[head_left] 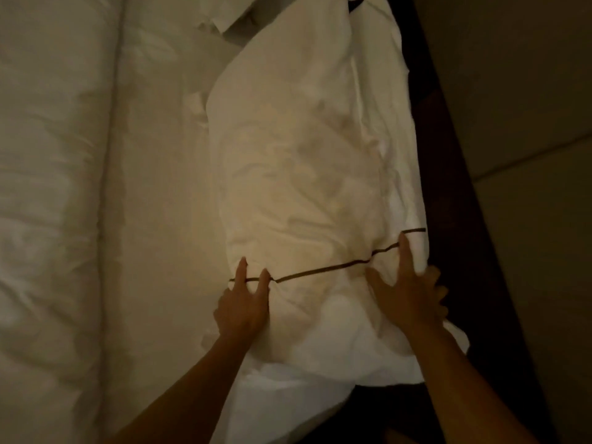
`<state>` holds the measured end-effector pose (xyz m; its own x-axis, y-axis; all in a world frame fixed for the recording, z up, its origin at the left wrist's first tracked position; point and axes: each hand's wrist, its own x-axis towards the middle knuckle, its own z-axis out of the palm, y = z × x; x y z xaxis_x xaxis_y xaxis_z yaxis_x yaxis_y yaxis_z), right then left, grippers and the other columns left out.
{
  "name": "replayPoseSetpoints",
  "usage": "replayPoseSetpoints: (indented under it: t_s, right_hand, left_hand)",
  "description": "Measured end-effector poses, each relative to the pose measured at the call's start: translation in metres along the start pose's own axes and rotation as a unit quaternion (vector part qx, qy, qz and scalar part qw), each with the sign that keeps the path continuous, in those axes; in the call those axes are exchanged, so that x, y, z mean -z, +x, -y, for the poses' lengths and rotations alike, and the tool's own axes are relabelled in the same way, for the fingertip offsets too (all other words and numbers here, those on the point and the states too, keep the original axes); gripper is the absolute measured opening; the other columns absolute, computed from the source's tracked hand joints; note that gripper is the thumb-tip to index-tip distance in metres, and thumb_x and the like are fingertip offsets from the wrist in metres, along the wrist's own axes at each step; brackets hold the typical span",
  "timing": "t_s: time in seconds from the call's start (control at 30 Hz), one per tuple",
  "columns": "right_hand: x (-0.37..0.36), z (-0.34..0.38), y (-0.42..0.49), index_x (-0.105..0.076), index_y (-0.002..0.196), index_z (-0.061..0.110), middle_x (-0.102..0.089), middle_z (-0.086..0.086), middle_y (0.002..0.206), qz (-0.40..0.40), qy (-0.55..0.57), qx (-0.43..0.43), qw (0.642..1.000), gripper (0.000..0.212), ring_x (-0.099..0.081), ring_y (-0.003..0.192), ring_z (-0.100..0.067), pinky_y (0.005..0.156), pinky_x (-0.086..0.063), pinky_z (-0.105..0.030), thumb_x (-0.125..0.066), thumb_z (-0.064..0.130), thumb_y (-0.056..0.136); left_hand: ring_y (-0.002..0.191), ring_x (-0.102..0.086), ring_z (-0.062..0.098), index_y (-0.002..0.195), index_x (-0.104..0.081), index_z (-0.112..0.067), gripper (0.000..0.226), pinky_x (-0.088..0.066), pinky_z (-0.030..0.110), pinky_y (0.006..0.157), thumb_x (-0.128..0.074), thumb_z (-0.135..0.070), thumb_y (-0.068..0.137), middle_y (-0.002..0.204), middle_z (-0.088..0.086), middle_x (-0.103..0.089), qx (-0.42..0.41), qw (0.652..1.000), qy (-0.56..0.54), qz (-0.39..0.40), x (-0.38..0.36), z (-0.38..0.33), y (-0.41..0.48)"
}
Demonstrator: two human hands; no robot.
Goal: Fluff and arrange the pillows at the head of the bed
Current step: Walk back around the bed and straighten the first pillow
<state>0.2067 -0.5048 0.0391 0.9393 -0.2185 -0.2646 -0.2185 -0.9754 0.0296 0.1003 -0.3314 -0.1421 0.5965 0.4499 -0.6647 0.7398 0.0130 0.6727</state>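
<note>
Hands (323, 302) press flat on pillow's (307, 155) near end.

No readable text, label, brand, number or sign appears anywhere in the frame. The white pillow (307, 174) at centre carries only a plain dark stripe (323, 268) across its lower part, with no lettering on it.

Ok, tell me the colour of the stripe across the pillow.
Dark brown stripe on a white pillow, seen in the head view.
</note>
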Motion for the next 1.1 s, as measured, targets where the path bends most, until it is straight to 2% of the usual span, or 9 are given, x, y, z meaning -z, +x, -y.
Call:
replayPoseSetpoints:
  t_s: [0.1,0.17,0.27,0.47,0.67,0.77,0.93,1.0,1.1]
  right_hand:
    - [-0.018,0.0,-0.017,0.018,0.134,0.07,0.008,0.0,0.16,-0.07,0.021,0.055,0.996,0.101,-0.018,0.136,-0.05,0.103,-0.023,-0.071,-0.034,0.1,0.052]
    - [-0.028,-0.001,-0.026,0.017,0.136,0.068,0.015,0.002,0.16,-0.08,0.02,0.095,0.992,0.105,-0.014,0.139,-0.05,0.103,-0.025,-0.071,-0.039,0.098,0.053]
    - [-0.033,-0.003,-0.024,0.016,0.137,0.067,0.015,-0.002,0.16,-0.078,0.018,0.117,0.99,0.107,-0.017,0.137,-0.05,0.103,-0.029,-0.069,-0.053,0.089,0.058]
    - [-0.037,0.023,0.036,0.005,0.137,0.071,0.005,-0.003,0.16,-0.105,0.051,0.16,0.98,0.094,-0.019,0.135,-0.052,0.103,-0.029,-0.068,-0.055,0.084,0.066]
    - [-0.014,0.056,0.099,-0.001,0.137,0.071,-0.008,-0.013,0.154,-0.072,0.031,0.191,0.978,0.095,-0.023,0.131,-0.051,0.101,-0.033,-0.065,-0.063,0.075,0.066]
    - [-0.015,0.037,0.072,-0.002,0.14,0.067,-0.014,-0.012,0.152,-0.077,-0.008,0.186,0.98,0.091,-0.029,0.124,-0.049,0.097,-0.037,-0.064,-0.061,0.072,0.071]
    - [-0.016,0.012,0.026,0.01,0.14,0.064,-0.007,-0.015,0.156,-0.052,-0.095,0.088,0.99,0.087,-0.026,0.129,-0.049,0.102,-0.03,-0.066,-0.047,0.079,0.076]
    - [-0.017,0.004,0.007,0.011,0.142,0.061,0.001,-0.015,0.159,-0.039,-0.127,0.066,0.989,0.082,-0.021,0.134,-0.049,0.105,-0.024,-0.067,-0.04,0.077,0.08]
    - [-0.013,-0.005,-0.03,0.008,0.146,0.057,0.017,-0.013,0.16,-0.007,-0.154,0.055,0.987,0.073,-0.008,0.14,-0.05,0.109,-0.014,-0.069,-0.033,0.072,0.087]
  left_hand:
    - [0.127,-0.044,0.029,0.141,-0.027,-0.053,0.073,-0.033,0.034,0.104,-0.032,-0.08,0.074,0.143,0.014,-0.032,-0.056,0.98,-0.18,-0.068,-0.008,0.001,-0.001]
    - [0.134,-0.033,0.014,0.142,-0.027,-0.054,0.067,-0.027,0.028,0.102,-0.032,-0.072,0.078,0.154,0.006,-0.017,-0.105,0.972,-0.192,-0.086,-0.015,0.001,-0.006]
    - [0.133,-0.018,-0.005,0.143,-0.029,-0.05,0.061,-0.023,0.024,0.103,-0.033,-0.062,0.084,0.158,0.001,-0.014,-0.178,0.962,-0.172,-0.113,-0.023,0.001,-0.019]
    - [0.136,-0.036,0.026,0.142,-0.043,-0.025,0.076,-0.041,0.038,0.101,-0.035,-0.066,0.079,0.158,0.009,-0.02,-0.199,0.962,-0.126,-0.136,-0.044,-0.043,0.017]
    - [0.127,-0.046,0.033,0.138,-0.024,-0.059,0.078,-0.043,0.05,0.099,-0.024,-0.091,0.067,0.158,-0.002,-0.015,-0.143,0.987,-0.007,-0.068,-0.037,-0.059,0.057]
    - [0.124,-0.049,0.038,0.133,-0.005,-0.072,0.081,-0.04,0.051,0.099,-0.021,-0.098,0.058,0.155,0.008,-0.022,-0.068,0.997,0.022,-0.031,-0.027,-0.02,0.028]
    - [0.104,-0.058,0.042,0.131,0.01,-0.072,0.077,-0.044,0.05,0.086,-0.017,-0.096,0.062,0.125,0.02,-0.052,-0.046,0.995,0.084,-0.008,-0.015,0.009,-0.011]
    - [0.095,-0.06,0.038,0.133,0.013,-0.067,0.083,-0.047,0.048,0.082,-0.013,-0.096,0.061,0.113,0.017,-0.056,-0.034,0.991,0.124,0.021,-0.002,0.016,-0.023]
    - [0.096,-0.06,0.036,0.141,0.002,-0.056,0.091,-0.047,0.045,0.077,-0.018,-0.094,0.061,0.115,0.014,-0.054,-0.05,0.977,0.204,0.043,0.029,0.022,-0.045]
